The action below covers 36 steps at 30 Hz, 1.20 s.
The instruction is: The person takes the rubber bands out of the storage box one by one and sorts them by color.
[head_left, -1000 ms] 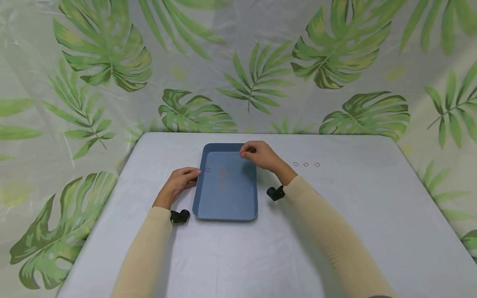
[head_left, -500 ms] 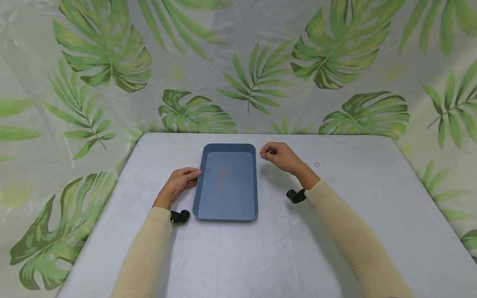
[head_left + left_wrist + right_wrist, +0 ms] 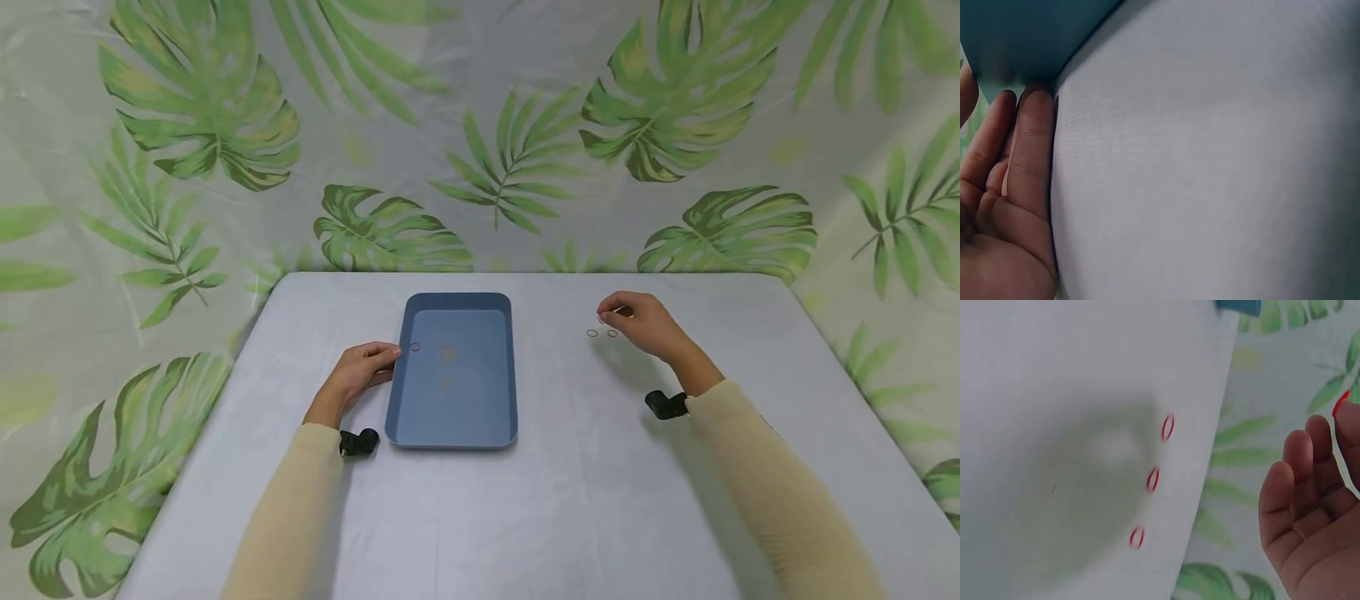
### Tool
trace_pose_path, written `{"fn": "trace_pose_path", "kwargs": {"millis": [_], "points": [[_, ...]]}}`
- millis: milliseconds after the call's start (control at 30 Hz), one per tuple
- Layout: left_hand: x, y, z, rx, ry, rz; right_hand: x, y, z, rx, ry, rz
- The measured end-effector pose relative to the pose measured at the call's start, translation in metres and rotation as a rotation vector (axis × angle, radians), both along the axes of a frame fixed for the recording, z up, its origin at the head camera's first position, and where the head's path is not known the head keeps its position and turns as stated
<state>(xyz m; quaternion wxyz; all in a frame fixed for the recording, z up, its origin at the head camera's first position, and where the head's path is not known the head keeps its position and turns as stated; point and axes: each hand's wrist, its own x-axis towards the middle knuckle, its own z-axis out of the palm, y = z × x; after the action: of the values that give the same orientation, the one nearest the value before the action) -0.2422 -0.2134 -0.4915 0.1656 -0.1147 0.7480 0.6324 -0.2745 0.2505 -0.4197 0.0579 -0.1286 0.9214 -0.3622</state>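
Head view: one rectangular blue tray (image 3: 453,417), smooth, round-cornered, rests on the white worktop (image 3: 555,500), containing one thin dark ring (image 3: 415,350) and faint orange shapes (image 3: 447,355). Left grip (image 3: 366,367) touches its left rim; right grip (image 3: 641,321) pinches one red ring (image 3: 601,320).

Left wrist view: fingers nearly straight against the tray.

Right wrist view: three thin red rings (image 3: 1148,479) lie in one row, apart, on the worktop.
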Motion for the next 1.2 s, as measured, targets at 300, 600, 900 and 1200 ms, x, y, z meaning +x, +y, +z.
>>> {"fn": "trace_pose_path", "kwargs": {"millis": [300,600,900,1200], "points": [[0.002,-0.001,0.002,0.011,0.001,-0.004,0.002,0.036,-0.013,0.039,-0.036,-0.092],[0.003,-0.002,-0.004,0.011,-0.001,0.008,-0.002,0.053,-0.029,0.079,-0.011,-0.142],[0.003,-0.001,-0.002,0.017,0.001,0.027,-0.018,0.082,-0.052,0.163,-0.016,-0.224],[0.001,0.0,0.0,0.009,-0.002,0.036,-0.02,0.089,-0.053,0.162,-0.03,-0.244]]}}
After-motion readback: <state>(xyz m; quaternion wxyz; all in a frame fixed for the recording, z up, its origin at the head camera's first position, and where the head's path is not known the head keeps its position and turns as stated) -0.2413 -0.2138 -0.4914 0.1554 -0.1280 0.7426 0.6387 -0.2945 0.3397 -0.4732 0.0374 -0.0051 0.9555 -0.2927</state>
